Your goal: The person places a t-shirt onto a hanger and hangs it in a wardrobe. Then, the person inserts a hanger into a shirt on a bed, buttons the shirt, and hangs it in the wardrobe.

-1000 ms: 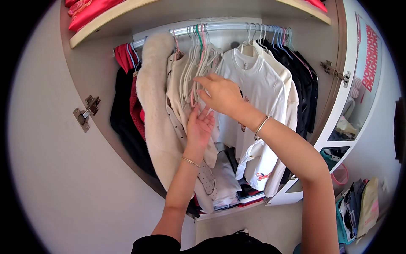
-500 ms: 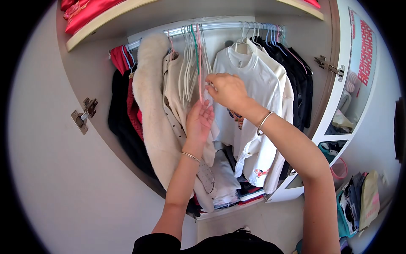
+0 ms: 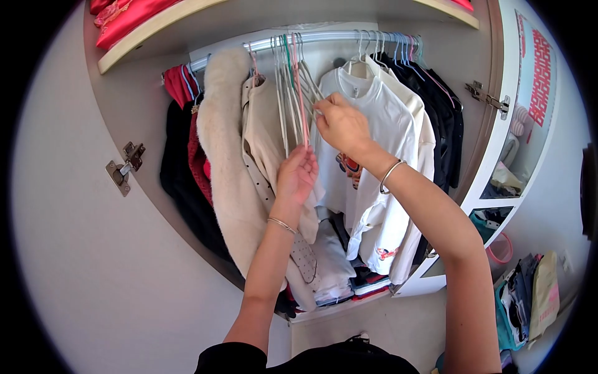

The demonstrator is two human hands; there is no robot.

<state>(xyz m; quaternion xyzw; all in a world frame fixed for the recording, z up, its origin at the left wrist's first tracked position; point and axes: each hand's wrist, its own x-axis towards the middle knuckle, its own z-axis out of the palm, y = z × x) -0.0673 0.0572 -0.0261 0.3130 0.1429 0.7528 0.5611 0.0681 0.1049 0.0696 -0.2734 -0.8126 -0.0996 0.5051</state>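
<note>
Bare clothes hangers hang in a bunch at the middle of the metal rod [image 3: 330, 37]. Low on the pink hanger [image 3: 300, 93], my left hand [image 3: 297, 174] has its fingers curled around the bottom end. My right hand [image 3: 342, 126] is closed on the lower end of a pale hanger [image 3: 309, 81] just right of it, and that hanger slants toward the hand. A green hanger [image 3: 288, 56] and several white hangers [image 3: 281, 106] hang close by. Right behind my right hand is a white sweatshirt [image 3: 380, 115] on its own hanger.
A cream fur coat [image 3: 222, 124] and a beige garment [image 3: 263, 112] hang on the left. Dark clothes [image 3: 439, 124] fill the rod's right end. Folded clothes [image 3: 330, 262] lie at the bottom. A shelf [image 3: 280, 17] runs overhead; open doors [image 3: 62, 187] flank the wardrobe.
The lower ends of the pink and pale hangers have swung slightly to the right. Both hands have shifted a little right, and the hangers are more spread apart.
</note>
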